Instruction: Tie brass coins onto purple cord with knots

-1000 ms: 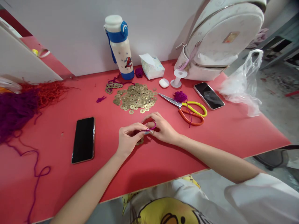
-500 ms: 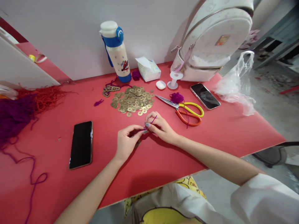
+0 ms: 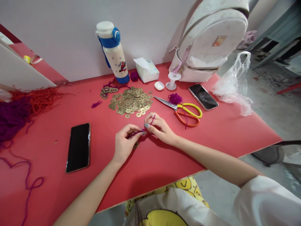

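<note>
My left hand (image 3: 125,142) pinches a piece of purple yarn (image 3: 136,133) between thumb and fingertips, over the red table near its front. My right hand (image 3: 160,128) is closed on the same yarn, and a short end of it sticks up above the fingers. The fingertips of both hands are close together. Under my left hand a brass-coloured coin (image 3: 136,145) shows in part; whether the yarn runs through it is hidden. Just beyond the hands lies a loose pile of brass coins with holes (image 3: 131,100). Several coins strung on purple yarn (image 3: 108,91) rest behind it.
Scissors (image 3: 188,114) lie open beside a purple yarn ball (image 3: 175,98). Phones lie at left (image 3: 79,147) and right (image 3: 203,96). At the back stand a bottle (image 3: 115,56), tissue pack (image 3: 148,72), white spool (image 3: 172,81) and backpack (image 3: 209,44). Tangled yarn (image 3: 14,117) covers the left edge.
The whole view has shifted slightly, so things appear a little further left. My fingertips have moved slightly apart, and more yarn shows at my left fingers.
</note>
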### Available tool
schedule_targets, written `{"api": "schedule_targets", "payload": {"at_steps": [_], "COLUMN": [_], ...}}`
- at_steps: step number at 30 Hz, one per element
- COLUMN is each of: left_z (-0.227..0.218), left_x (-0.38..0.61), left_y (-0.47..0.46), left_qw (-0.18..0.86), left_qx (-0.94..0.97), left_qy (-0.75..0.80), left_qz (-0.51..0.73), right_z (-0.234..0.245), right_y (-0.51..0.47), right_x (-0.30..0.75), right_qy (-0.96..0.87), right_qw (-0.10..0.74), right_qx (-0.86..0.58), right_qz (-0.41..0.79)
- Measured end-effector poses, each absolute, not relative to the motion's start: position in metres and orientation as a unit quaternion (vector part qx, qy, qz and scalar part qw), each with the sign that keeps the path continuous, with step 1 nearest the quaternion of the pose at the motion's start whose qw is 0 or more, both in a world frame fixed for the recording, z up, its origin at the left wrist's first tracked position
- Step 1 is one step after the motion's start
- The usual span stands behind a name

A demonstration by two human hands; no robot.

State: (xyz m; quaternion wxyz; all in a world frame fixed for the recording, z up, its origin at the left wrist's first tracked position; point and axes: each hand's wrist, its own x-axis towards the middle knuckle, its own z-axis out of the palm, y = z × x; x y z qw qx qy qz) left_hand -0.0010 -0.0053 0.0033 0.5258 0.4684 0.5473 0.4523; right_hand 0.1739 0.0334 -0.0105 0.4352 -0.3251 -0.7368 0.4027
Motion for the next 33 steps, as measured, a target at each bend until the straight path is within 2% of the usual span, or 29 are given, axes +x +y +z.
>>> {"api": "schedule_targets", "payload": {"at_steps": [13,23,28,33], "left_z": [-0.001,0.002,-0.001,0.0], "left_x": [-0.004,-0.004,-0.004,-0.005], "left_y": [-0.006,-0.005,-0.004,-0.002], "left_qw": [0.514,0.511,0.531,0.529], "left_qx": [0.478,0.483,0.443,0.431], "left_qy": [0.53,0.539,0.558,0.569], "left_qz": [0.476,0.463,0.458,0.46], "right_z": [-0.002,0.002,0.003,0.0], "right_y": [0.034,0.033,0.029,0.026], "right_x": [0.176,0.182,0.18,0.175], "right_qy": [-0.708,-0.641,-0.65,-0.69], "right_qw": [0.418,0.464,0.467,0.451], "right_qx": [-0.312,-0.313,-0.308,-0.34], "right_qz": [0.476,0.526,0.515,0.452]}}
